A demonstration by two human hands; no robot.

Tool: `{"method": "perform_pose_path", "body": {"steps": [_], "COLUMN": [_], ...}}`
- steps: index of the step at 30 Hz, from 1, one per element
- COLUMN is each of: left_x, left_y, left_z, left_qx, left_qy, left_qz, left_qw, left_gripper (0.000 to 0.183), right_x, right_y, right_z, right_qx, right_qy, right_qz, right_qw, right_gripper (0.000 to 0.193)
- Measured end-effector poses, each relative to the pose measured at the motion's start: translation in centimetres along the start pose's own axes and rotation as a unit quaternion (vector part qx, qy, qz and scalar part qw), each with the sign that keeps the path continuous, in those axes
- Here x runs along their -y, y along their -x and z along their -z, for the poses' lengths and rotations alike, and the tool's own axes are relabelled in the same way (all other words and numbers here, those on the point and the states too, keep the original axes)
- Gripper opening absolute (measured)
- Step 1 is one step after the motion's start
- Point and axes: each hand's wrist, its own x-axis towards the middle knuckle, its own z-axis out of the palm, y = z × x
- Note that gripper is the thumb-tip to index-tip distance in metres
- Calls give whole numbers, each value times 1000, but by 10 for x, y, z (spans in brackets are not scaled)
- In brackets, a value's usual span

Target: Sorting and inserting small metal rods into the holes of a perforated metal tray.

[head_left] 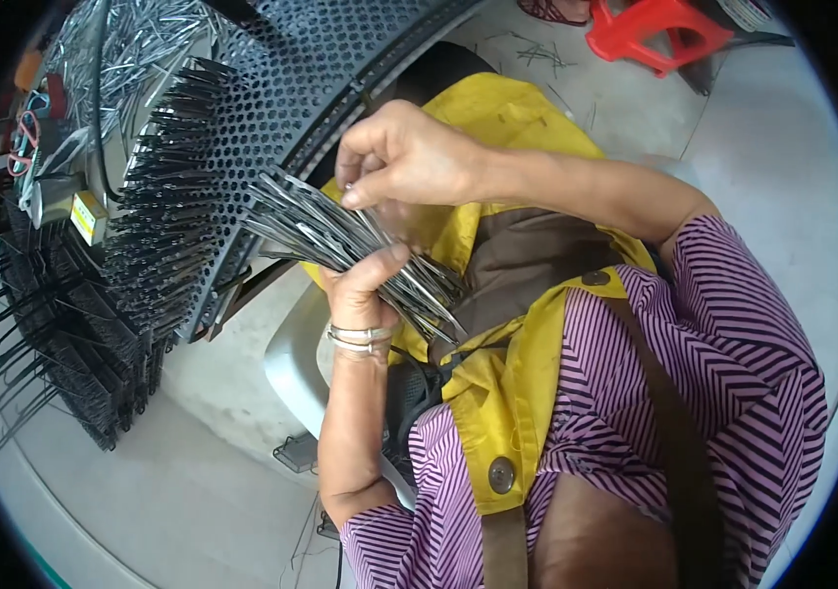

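My left hand (368, 280), with bracelets at the wrist, is closed round a thick bundle of thin metal rods (340, 236). The bundle lies slantwise over my lap, its far-left ends fanned out by the rim of the perforated black table. Just above it is my right hand (389, 162), fingers curled and thumb pressed to the forefinger in a pinch. What that pinch holds, if anything, is too small to make out. Under the rods spreads my yellow and brown apron (527, 245).
Rows of dark metal pieces (159, 206) line the perforated table (311, 69). Beyond them lies a heap of silvery rods (134, 49). A small yellow box (90, 218) sits at left, above black hooked wire racks (65, 334). A red stool (659, 34) stands at far right.
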Motion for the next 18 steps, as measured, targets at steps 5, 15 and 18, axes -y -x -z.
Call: {"method": "perform_pose_path", "body": {"steps": [5, 15, 18], "left_x": [-4, -8, -8], "left_y": [4, 7, 6], "left_z": [-6, -9, -11], "left_qx": [33, 39, 43], "left_qy": [-2, 5, 20], "left_qz": [2, 3, -4], "left_qw": [999, 999, 999], "left_gripper": [45, 39, 41], "right_x": [12, 29, 44], "right_y": [-6, -23, -37], "right_z": [8, 21, 31], "right_qx": [24, -12, -101], "right_qy": [1, -22, -11], "right_qz": [12, 21, 106], "right_qw": [1000, 999, 989], "right_gripper": [10, 7, 5]}}
